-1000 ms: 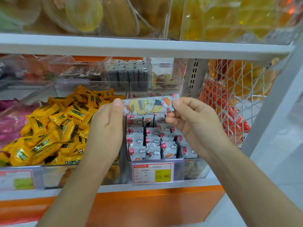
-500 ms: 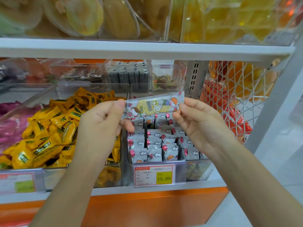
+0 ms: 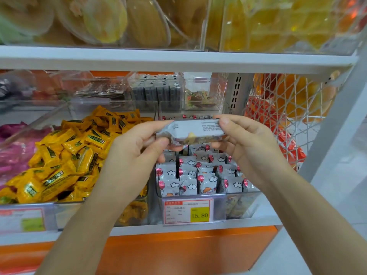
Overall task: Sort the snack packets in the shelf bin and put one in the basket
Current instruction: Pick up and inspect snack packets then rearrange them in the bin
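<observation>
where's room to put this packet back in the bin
The cloud-print packets fill their clear bin in tight rows to the front wall; no bare floor shows. Its back is hidden by the held packet, left hand and right hand. Open room is only above the rows. Yellow packets on the left are heaped.

Held packet (image 3: 195,132): pale grey, black print. Bin packets (image 3: 206,181): grey, white clouds, red balloons. Left packets (image 3: 65,159): yellow, dark green labels. Tag (image 3: 188,212): red-edged white, yellow patch. Shelf base (image 3: 178,251): orange.
</observation>
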The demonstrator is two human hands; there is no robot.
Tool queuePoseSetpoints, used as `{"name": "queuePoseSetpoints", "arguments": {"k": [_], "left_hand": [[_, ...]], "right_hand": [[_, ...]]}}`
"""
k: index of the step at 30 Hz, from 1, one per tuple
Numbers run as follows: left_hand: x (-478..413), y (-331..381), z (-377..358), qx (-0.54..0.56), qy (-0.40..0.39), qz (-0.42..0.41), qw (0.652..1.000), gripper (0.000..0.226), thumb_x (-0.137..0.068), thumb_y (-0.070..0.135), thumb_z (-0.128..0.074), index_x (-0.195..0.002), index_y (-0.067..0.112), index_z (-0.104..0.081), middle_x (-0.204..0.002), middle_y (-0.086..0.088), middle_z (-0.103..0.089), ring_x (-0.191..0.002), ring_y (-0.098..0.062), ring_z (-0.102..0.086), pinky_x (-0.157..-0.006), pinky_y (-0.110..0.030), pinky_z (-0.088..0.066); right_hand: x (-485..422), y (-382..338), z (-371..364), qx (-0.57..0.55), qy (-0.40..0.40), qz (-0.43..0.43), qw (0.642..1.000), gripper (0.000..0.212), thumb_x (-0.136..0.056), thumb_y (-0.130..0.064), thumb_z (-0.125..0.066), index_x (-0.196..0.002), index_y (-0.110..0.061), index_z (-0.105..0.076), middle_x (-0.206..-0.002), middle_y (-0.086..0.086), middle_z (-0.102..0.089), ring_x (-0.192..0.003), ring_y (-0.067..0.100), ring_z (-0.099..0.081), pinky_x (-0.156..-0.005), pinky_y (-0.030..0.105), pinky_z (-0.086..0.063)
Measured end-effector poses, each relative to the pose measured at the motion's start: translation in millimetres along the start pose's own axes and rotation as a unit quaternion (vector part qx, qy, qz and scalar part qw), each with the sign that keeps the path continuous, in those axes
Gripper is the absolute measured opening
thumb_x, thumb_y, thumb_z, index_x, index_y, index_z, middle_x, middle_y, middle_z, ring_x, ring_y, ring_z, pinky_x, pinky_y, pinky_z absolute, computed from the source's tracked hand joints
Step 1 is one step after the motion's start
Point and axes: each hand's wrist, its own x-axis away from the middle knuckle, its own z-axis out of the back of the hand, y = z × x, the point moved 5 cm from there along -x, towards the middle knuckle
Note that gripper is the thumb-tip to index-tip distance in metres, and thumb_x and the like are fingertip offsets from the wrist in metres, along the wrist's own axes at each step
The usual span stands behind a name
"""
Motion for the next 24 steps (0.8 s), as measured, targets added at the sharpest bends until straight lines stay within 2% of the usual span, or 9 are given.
{"name": "queuePoseSetpoints", "arguments": {"k": [2, 5, 8, 10, 12, 16, 18, 20, 24], "left_hand": [[-0.1, -1.9, -0.2, -0.015, -0.002, 0.007, 1.0, 0.047, -0.091, 0.003, -0.049, -0.107, 0.048, -0.051, -0.071, 0.028, -0.063, -0.072, 0.006, -0.058, -0.068, 0.0, -0.039], [-0.9, -6.0, -0.1, -0.008, 0.005, 0.035, 0.999, 0.056, -0.091, -0.003, -0.046, -0.108, 0.05, -0.051, -0.077, 0.014, -0.066, -0.078, 0.01, -0.058, -0.066, 0.001, -0.037], [-0.9, -3.1, -0.6, 0.057, 0.008, 0.048, 0.997, 0.057, -0.084, -0.01, -0.048, -0.105, 0.042, -0.056, -0.09, 0.02, -0.064, -0.074, 0.007, -0.06, -0.062, -0.005, -0.043], [-0.8, -1.0, -1.3, 0.065, 0.02, 0.043, 0.997, 0.042, -0.084, 0.004, -0.055, -0.104, 0.042, -0.056, -0.088, 0.026, -0.063, -0.072, 0.011, -0.058, -0.061, -0.002, -0.042], [-0.8, -3.1, -0.1, 0.058, 0.039, 0.047, 0.997, 0.033, -0.086, 0.017, -0.058, -0.106, 0.042, -0.055, -0.092, 0.02, -0.062, -0.071, 0.011, -0.056, -0.061, -0.002, -0.042], [-1.3, -4.3, 0.8, 0.051, 0.046, 0.052, 0.996, 0.03, -0.084, 0.019, -0.06, -0.103, 0.042, -0.058, -0.092, 0.015, -0.062, -0.072, 0.009, -0.058, -0.058, -0.003, -0.043], [-1.5, -3.4, 0.6, 0.054, 0.046, 0.052, 0.996, 0.028, -0.083, 0.017, -0.063, -0.101, 0.039, -0.06, -0.087, 0.018, -0.062, -0.073, 0.01, -0.06, -0.055, -0.003, -0.043], [-0.9, -3.1, -1.2, 0.044, 0.037, 0.052, 0.997, 0.028, -0.081, 0.018, -0.064, -0.101, 0.038, -0.061, -0.084, 0.022, -0.062, -0.075, 0.009, -0.06, -0.055, -0.004, -0.044], [1.3, -3.7, -6.9, 0.03, 0.027, 0.054, 0.998, 0.023, -0.08, 0.022, -0.064, -0.094, 0.039, -0.059, -0.084, 0.024, -0.06, -0.075, 0.002, -0.062, -0.055, -0.009, -0.047]], "right_hand": [[-1.4, -2.0, 1.9, -0.001, -0.015, 0.008, 1.0, 0.031, -0.072, -0.021, -0.064, -0.098, -0.005, -0.068, -0.092, 0.017, -0.068, -0.072, 0.018, -0.064, -0.063, 0.022, -0.053], [-2.3, -6.5, 3.7, 0.067, -0.024, 0.043, 0.997, 0.018, -0.082, -0.01, -0.064, -0.098, -0.012, -0.07, -0.095, 0.014, -0.071, -0.085, 0.028, -0.068, -0.079, 0.033, -0.055], [-1.0, -10.1, 2.4, 0.133, -0.033, 0.077, 0.988, 0.021, -0.079, -0.009, -0.07, -0.092, -0.024, -0.073, -0.101, 0.009, -0.071, -0.096, 0.03, -0.066, -0.089, 0.042, -0.053], [1.8, -11.6, -1.6, 0.167, -0.044, 0.091, 0.981, 0.022, -0.071, -0.016, -0.071, -0.088, -0.03, -0.073, -0.1, 0.001, -0.072, -0.095, 0.023, -0.067, -0.088, 0.039, -0.053], [4.2, -12.2, -4.5, 0.194, -0.044, 0.106, 0.974, 0.019, -0.068, -0.021, -0.072, -0.085, -0.03, -0.072, -0.097, -0.002, -0.072, -0.093, 0.019, -0.068, -0.086, 0.039, -0.055], [4.5, -11.0, -4.6, 0.212, -0.011, 0.12, 0.97, 0.012, -0.067, -0.025, -0.072, -0.079, -0.029, -0.071, -0.091, -0.002, -0.072, -0.088, 0.028, -0.066, -0.082, 0.042, -0.056], [3.8, -8.6, -5.0, 0.201, -0.003, 0.111, 0.973, 0.007, -0.069, -0.023, -0.072, -0.075, -0.026, -0.071, -0.086, -0.002, -0.072, -0.079, 0.022, -0.065, -0.07, 0.031, -0.055], [3.5, -7.7, -5.3, 0.192, 0.008, 0.112, 0.975, 0.007, -0.074, -0.017, -0.073, -0.069, -0.021, -0.07, -0.08, -0.002, -0.071, -0.068, 0.007, -0.061, -0.06, 0.017, -0.048], [7.2, -10.6, -6.5, 0.208, 0.059, 0.143, 0.966, 0.015, -0.079, -0.014, -0.071, -0.065, -0.019, -0.067, -0.072, -0.003, -0.069, -0.066, 0.006, -0.06, -0.061, 0.018, -0.05]]}}
